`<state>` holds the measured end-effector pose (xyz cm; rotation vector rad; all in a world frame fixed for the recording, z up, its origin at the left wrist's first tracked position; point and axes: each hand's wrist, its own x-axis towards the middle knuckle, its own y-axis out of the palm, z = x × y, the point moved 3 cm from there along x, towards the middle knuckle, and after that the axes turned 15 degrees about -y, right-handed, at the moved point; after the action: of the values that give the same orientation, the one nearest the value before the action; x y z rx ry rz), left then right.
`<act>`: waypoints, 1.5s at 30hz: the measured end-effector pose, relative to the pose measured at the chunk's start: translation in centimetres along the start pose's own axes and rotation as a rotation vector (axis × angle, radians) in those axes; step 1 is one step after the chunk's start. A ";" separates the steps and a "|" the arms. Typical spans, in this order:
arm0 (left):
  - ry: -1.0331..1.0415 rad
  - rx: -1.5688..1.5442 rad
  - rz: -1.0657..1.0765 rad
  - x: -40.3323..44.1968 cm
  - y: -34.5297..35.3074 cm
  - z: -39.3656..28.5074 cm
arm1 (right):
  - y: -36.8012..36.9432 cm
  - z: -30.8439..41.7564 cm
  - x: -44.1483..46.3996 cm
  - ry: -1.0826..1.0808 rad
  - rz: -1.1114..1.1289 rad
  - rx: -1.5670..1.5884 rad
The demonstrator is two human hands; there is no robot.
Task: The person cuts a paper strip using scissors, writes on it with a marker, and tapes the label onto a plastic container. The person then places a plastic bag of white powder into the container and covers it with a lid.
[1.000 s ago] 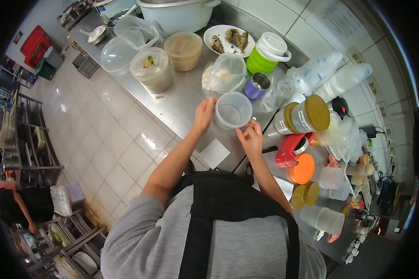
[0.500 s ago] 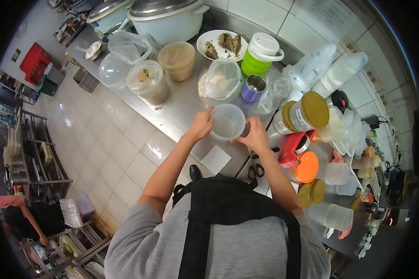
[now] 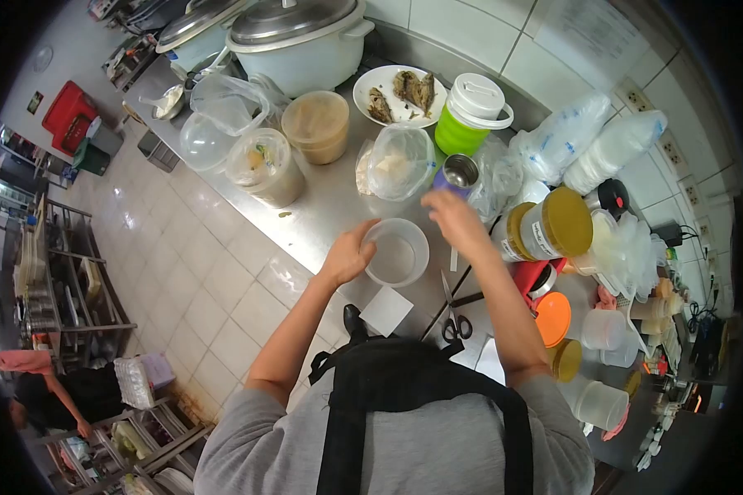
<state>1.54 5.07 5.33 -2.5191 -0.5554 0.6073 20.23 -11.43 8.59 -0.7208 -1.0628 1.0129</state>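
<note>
My left hand (image 3: 348, 256) grips the left rim of a round translucent plastic container (image 3: 419, 262) on the steel counter. Nothing shows inside the container. Off its right side, my right hand (image 3: 456, 221) is in the air with fingers apart, pointing toward a plastic bag of pale food (image 3: 398, 165). It partly covers a purple metal cup (image 3: 461, 171). A white paper square (image 3: 386, 310) lies just below the container. Black-handled scissors (image 3: 454, 325) rest to the right of the paper.
Tubs of brown food (image 3: 315, 128), a plate with fish pieces (image 3: 371, 78) and a green jug (image 3: 458, 132) stand farther back. On the right are yellow-lidded jars (image 3: 568, 221) and an orange lid (image 3: 553, 319). Another person's arm (image 3: 66, 400) shows at lower left.
My right hand has let go of the container and moved up toward the bag and cup. The container sits slightly lower in view, with my left hand still on it.
</note>
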 end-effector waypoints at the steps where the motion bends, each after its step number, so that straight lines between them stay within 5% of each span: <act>1: 0.050 -0.012 -0.087 0.0 0.2 0.3 | -1.7 0.2 2.2 0.040 -0.061 -0.030; 4: -0.013 -0.173 -0.173 1.8 -1.1 1.1 | -2.2 -2.9 8.6 0.119 -0.208 -0.103; 7: -0.149 -0.592 -0.149 5.6 -3.3 3.0 | 0.1 -6.7 13.0 0.254 0.009 -0.364; 12: -0.264 -0.511 -0.058 13.4 -4.6 5.5 | 3.8 -12.8 16.9 0.264 0.390 -0.188; 15: -0.294 -0.659 0.029 16.7 -3.4 6.3 | 1.8 -10.4 17.2 0.079 0.090 -0.112; 18: -0.207 -0.559 -0.015 17.4 -3.5 4.2 | 0.7 -8.8 18.1 0.060 0.063 -0.056; 21: -0.361 -0.631 0.002 17.2 -3.6 3.0 | -0.9 -6.2 18.3 0.095 0.040 -0.027; 30: -0.211 -1.113 0.365 18.5 -1.6 5.2 | -4.8 -1.1 19.4 0.017 -0.083 0.067; 33: -0.087 -1.038 0.390 15.5 -3.0 0.8 | -8.6 1.5 19.6 -0.001 -0.072 0.142; 39: 0.007 -1.495 0.618 11.6 -3.1 -3.7 | -14.7 5.1 19.7 -0.023 0.043 0.486; 42: 0.199 -1.540 0.535 9.0 -3.1 -4.7 | -15.1 6.3 19.0 -0.029 0.076 0.533; 45: 0.139 -1.520 0.295 7.3 -2.9 -3.8 | -14.2 6.6 17.8 -0.019 0.051 0.547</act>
<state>8.64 9.60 7.59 -4.0644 -0.7499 -0.0306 20.99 -0.36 29.59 -0.2914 -0.7325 1.2844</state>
